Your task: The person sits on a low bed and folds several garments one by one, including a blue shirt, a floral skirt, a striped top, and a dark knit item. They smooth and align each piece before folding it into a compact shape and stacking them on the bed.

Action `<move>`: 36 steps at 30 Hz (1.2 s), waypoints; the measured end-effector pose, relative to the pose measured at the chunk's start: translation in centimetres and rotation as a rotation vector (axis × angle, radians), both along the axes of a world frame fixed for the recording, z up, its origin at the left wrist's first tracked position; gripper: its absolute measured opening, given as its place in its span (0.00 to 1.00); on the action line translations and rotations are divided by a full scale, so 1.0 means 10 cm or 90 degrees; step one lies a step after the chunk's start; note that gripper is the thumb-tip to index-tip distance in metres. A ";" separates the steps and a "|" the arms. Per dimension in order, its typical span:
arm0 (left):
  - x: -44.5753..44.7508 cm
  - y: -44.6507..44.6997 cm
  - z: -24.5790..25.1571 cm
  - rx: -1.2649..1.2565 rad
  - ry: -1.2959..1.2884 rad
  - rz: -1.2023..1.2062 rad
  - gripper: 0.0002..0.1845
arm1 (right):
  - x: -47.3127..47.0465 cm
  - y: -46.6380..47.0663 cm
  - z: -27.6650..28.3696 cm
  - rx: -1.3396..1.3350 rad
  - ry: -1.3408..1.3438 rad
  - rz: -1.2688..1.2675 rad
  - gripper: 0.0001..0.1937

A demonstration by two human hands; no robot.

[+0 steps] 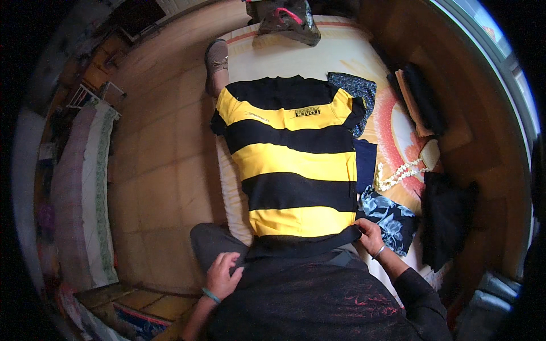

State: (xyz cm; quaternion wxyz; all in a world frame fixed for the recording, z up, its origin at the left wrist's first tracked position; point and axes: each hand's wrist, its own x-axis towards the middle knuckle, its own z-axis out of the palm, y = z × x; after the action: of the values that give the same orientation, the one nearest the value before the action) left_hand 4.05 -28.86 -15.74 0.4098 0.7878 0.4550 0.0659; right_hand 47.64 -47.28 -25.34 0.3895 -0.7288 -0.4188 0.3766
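A short-sleeved shirt with black and yellow stripes lies spread out before me, its collar end away from me and its hem by my lap. Small printed writing shows on its upper yellow stripe. My right hand pinches the hem at its right corner between thumb and fingers. Off the shirt, near my bent knee at the left, my left hand hovers with its fingers apart and nothing in it. Beside my right hand lies a black cloth with blue flowers, partly under the shirt's edge.
The shirt rests on a bed with a patterned sheet. To the right are a dark sequined cloth, a navy cloth, a beaded strap and black clothes. A dark plastic bag stands at the far end.
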 end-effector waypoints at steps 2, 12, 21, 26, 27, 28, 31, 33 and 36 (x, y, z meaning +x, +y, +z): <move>0.19 0.06 -0.02 0.067 0.002 -0.051 0.24 | 0.00 0.00 -0.03 -0.001 0.000 -0.009 0.08; 0.61 0.34 -0.40 0.079 0.023 -0.222 0.21 | -0.03 0.01 -0.18 -0.007 0.062 -0.076 0.08; 0.35 0.46 -0.28 -0.211 -0.185 0.125 0.21 | 0.13 0.03 -0.32 0.013 0.144 -0.043 0.07; 0.31 0.69 -0.24 -0.346 -0.350 0.288 0.14 | 0.25 0.05 -0.20 -0.135 0.437 -0.210 0.06; 0.34 0.74 -0.23 -0.353 -0.414 0.268 0.14 | 0.25 0.07 -0.16 -0.120 0.453 -0.225 0.07; 0.38 0.78 -0.23 -0.363 -0.419 0.298 0.15 | 0.25 0.09 -0.12 -0.134 0.460 -0.242 0.09; 0.49 0.89 -0.21 -0.354 -0.493 0.315 0.16 | 0.25 0.14 -0.05 -0.151 0.490 -0.275 0.09; 0.53 0.94 -0.22 -0.320 -0.504 0.310 0.17 | 0.26 0.16 -0.04 -0.116 0.525 -0.264 0.09; 0.52 0.97 -0.27 -0.304 -0.494 0.351 0.18 | 0.27 0.16 -0.08 -0.119 0.486 -0.257 0.08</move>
State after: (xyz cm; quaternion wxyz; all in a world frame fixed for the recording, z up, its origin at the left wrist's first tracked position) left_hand 9.30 -19.11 -18.44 0.6837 0.4412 0.4623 0.3524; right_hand 50.37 -45.68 -26.19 0.5146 -0.6366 -0.0583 0.5715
